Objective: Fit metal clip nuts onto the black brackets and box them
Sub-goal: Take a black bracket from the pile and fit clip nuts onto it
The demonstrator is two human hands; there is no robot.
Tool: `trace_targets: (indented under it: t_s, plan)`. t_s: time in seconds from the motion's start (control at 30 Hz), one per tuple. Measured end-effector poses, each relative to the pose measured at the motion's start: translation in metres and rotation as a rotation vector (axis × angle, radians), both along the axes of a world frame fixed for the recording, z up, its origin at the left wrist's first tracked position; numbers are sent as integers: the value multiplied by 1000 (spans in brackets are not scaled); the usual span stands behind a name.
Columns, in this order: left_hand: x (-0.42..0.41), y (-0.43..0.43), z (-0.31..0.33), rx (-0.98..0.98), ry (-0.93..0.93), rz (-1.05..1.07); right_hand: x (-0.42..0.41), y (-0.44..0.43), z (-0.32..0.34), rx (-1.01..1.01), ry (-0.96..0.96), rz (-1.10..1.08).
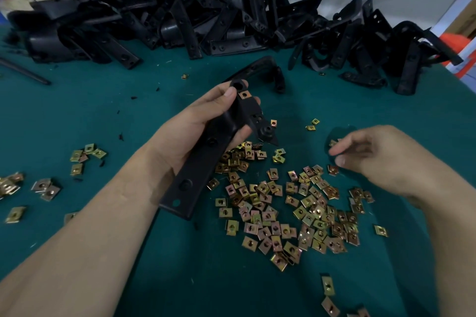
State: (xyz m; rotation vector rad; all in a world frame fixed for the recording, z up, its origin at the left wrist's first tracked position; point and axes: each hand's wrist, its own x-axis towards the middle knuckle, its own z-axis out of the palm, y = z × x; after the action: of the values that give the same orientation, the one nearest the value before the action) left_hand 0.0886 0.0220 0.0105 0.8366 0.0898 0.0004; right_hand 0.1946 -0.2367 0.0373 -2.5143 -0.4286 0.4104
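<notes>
My left hand (pixel 206 121) grips a long black bracket (pixel 195 175) around its upper part, its flat end pointing toward me. One brass clip nut (pixel 244 95) sits clipped on the bracket's top edge beside my thumb. My right hand (pixel 381 159) hovers palm down over the right edge of a loose heap of clip nuts (pixel 291 208) on the green mat, fingers curled and blurred; whether it pinches a nut I cannot tell.
A big pile of black brackets (pixel 206 15) runs along the back of the green table (pixel 128 100). Another bracket (pixel 268 69) lies just behind my left hand. Smaller groups of clip nuts (pixel 87 154) lie at the left. An orange object (pixel 456 41) sits at the far right.
</notes>
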Motion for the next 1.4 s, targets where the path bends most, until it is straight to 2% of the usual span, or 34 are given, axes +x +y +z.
trace_targets:
  t_s: [0.23,0.3,0.37,0.47,0.57,0.67,0.87,1.07,1.4]
  plan:
    - [1,1,-3,-11,-14,-1,-1,-1,2,-212,-107,5]
    - [1,2,-4,0,-29,-14,-2,2,2,-82,-153,14]
    - [1,2,-5,6,-51,-36,-5,8,4,211,-157,6]
    - [1,3,-6,23,-70,-69,-17,23,8,605,59,67]
    - [1,3,-6,35,-83,-115,-27,36,4,808,250,152]
    - [1,3,-7,89,-93,-153,-33,48,-4,861,294,134]
    - [2,4,-12,152,-148,-173,-39,59,-14,800,188,74]
    - [3,5,-14,236,-196,-164,-48,67,-7,1021,406,31]
    - [3,7,-14,286,-230,-160,-60,77,-7,1138,468,-83]
